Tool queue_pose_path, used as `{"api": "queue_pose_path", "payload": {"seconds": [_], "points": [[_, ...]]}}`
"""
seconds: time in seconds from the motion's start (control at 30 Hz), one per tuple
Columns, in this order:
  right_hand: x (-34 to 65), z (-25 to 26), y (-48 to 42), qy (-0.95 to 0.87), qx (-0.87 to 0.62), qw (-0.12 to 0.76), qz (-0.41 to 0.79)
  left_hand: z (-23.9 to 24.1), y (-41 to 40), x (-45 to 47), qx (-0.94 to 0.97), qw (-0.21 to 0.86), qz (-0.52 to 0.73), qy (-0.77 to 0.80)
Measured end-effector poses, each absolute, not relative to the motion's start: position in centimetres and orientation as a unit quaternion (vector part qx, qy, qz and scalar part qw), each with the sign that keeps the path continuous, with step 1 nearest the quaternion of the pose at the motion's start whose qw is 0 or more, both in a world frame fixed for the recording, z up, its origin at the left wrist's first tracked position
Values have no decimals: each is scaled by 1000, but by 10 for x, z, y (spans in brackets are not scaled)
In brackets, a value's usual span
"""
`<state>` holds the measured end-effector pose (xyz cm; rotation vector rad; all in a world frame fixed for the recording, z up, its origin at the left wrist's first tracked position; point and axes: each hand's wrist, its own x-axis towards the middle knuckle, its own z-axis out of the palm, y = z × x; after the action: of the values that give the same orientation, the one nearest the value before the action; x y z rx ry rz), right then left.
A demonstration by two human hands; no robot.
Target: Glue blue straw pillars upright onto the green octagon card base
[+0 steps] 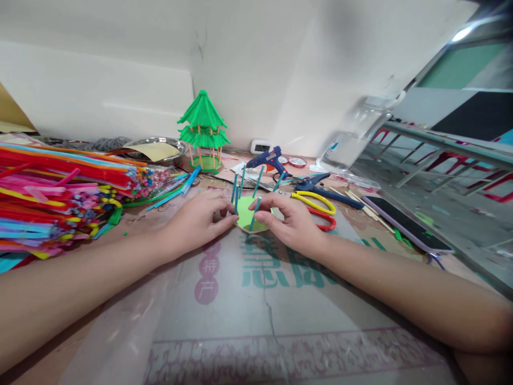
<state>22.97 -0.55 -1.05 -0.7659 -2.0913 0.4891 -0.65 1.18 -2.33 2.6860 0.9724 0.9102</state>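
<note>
A small light-green base [250,209], with several upright blue sticks [255,181] around its edge, sits between my hands. My right hand [286,218] pinches the near blue stick [255,214] between thumb and forefinger; the stick leans slightly. On the other side, my left hand [210,214] has curled fingers, and its thumb tip meets the base's left edge beside another blue stick [236,202]. The undersides of the left fingers are partly hidden.
Bundled pipe cleaners [60,198] fill the left side. Behind stand a green model pavilion [203,131] and a blue glue gun [270,160]. Scissors [320,203], pliers [332,195], a phone [406,222] and a clear plastic container [352,139] lie to the right.
</note>
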Motion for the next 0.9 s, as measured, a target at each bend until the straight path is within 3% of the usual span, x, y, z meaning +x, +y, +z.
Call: {"api": "queue_pose_path", "payload": {"seconds": [0.3, 0.47, 0.67, 0.9], "points": [[228, -10, -5, -843, -321, 384, 196, -24, 12, -7, 894, 59, 307, 321], [230, -11, -4, -824, -322, 415, 212, -22, 11, -7, 881, 82, 294, 362], [232, -12, -3, -804, -351, 435, 202, -24, 14, -7, 798, 149, 371, 451], [231, -12, -2, -806, -371, 424, 182, -21, 5, -4, 808, 117, 399, 417]]}}
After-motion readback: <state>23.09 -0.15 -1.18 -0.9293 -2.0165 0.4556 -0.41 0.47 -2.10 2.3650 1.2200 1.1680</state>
